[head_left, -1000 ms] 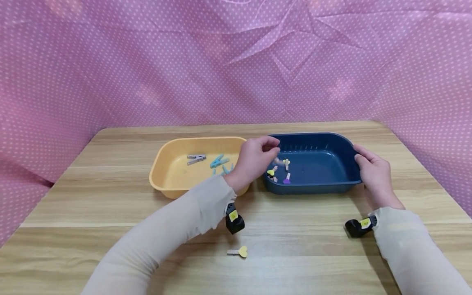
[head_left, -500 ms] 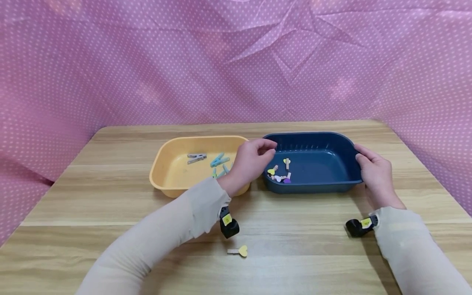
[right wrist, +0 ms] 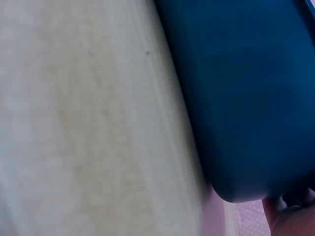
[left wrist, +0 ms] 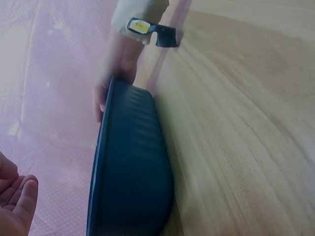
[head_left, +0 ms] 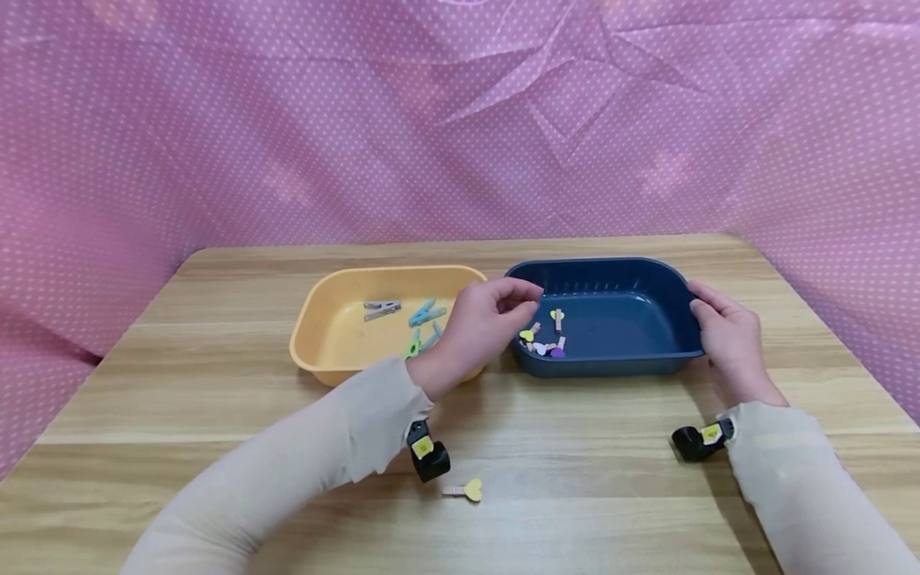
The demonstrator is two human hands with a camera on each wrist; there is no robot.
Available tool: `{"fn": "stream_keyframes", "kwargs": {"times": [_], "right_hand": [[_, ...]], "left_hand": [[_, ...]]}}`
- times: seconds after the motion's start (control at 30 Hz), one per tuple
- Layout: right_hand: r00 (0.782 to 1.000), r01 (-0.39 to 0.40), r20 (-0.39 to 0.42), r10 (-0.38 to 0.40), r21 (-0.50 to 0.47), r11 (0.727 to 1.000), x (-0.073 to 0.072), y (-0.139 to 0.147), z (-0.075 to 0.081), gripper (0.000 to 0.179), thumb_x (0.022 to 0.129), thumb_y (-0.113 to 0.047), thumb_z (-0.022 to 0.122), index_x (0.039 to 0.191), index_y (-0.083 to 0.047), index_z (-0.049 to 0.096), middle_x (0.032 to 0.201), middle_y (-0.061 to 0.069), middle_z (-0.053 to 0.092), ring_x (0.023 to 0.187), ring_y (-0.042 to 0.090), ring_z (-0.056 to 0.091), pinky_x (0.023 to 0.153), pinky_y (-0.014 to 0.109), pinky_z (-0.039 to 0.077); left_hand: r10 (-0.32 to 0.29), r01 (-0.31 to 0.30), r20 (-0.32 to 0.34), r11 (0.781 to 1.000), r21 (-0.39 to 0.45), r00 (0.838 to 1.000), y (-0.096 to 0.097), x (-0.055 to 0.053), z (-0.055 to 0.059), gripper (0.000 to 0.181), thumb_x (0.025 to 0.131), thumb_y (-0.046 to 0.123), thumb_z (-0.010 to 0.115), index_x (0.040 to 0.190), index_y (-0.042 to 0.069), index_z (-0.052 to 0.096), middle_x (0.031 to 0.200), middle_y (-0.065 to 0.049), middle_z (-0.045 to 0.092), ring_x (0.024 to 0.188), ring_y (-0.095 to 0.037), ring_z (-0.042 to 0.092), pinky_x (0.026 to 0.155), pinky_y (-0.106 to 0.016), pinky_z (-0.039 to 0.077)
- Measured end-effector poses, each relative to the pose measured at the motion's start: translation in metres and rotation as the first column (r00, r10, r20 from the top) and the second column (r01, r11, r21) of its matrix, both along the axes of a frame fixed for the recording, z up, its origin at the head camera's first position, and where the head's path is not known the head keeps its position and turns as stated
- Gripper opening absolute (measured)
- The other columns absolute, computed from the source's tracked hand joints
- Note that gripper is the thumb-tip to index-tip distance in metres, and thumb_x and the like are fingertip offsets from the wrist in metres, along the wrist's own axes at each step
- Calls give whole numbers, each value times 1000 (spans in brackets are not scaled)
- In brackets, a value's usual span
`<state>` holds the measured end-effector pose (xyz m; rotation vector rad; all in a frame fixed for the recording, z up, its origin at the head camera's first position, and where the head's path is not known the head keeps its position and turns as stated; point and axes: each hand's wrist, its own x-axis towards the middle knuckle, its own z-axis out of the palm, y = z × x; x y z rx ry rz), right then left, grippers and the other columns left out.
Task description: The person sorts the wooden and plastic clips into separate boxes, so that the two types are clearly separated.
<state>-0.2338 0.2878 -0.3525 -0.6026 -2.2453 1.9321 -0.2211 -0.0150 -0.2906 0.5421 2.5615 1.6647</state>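
Note:
My left hand [head_left: 483,321] hovers over the left end of the blue basin [head_left: 611,367], fingers loosely bent and nothing between them. In the left wrist view, that hand [left wrist: 17,201] is partly cut off at the frame's edge, beside the basin's rim [left wrist: 98,152]. My right hand [head_left: 735,339] grips the basin's right rim between thumb and fingers. Inside the basin, at its left, lie several small wooden clothespins with hearts, among them a yellow one [head_left: 557,320] and a purple one [head_left: 558,350]. Another clothespin with a yellow heart [head_left: 472,490] lies on the table.
A yellow basin [head_left: 307,363] stands left of the blue one, partly behind my left forearm. It holds grey clothespins [head_left: 382,309], blue ones [head_left: 427,313] and a green one [head_left: 413,344]. Pink dotted cloth [head_left: 431,160] hangs behind the wooden table [head_left: 561,463].
A clothespin with a white heart has dropped from my left hand into the blue basin. My left wrist has drawn back slightly toward the lower left. The right hand stays on the rim.

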Motion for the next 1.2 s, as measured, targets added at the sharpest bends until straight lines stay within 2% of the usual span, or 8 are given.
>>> {"fn": "stream_keyframes", "kwargs": {"times": [0.4,0.8,1.03,1.2], "right_hand": [[1000,2,0,-2,-39,999,-1,-1,1,44,97,-28,42,141,-22,40,151,-1,26,136,13,24,113,36,21],[1000,-5,-22,5,-7,1000,0,-1,1,44,97,-28,42,140,-19,41,151,1,28,136,13,26,112,32,23],[1000,8,-1,-8,-9,1000,0,-1,0,44,97,-27,42,140,-21,41,151,0,28,135,12,27,112,34,23],[1000,16,-11,-16,-2,1000,-1,1,-2,42,97,-29,44,139,-23,44,150,-1,30,134,11,28,111,31,26]], "left_hand": [[-60,60,-21,998,22,998,-18,12,5,17,89,11,60,105,11,69,100,1,67,83,-15,56,72,-22,53],[-104,105,-21,994,38,994,-36,22,7,16,88,10,61,102,10,70,97,1,68,80,-16,56,67,-23,50],[-99,99,8,994,34,995,-47,30,3,16,87,7,62,101,7,70,97,-3,69,84,-12,61,72,-23,53],[-91,91,15,996,17,996,-56,34,-1,16,86,7,64,100,8,70,96,-2,70,84,-12,61,71,-23,53]]}}
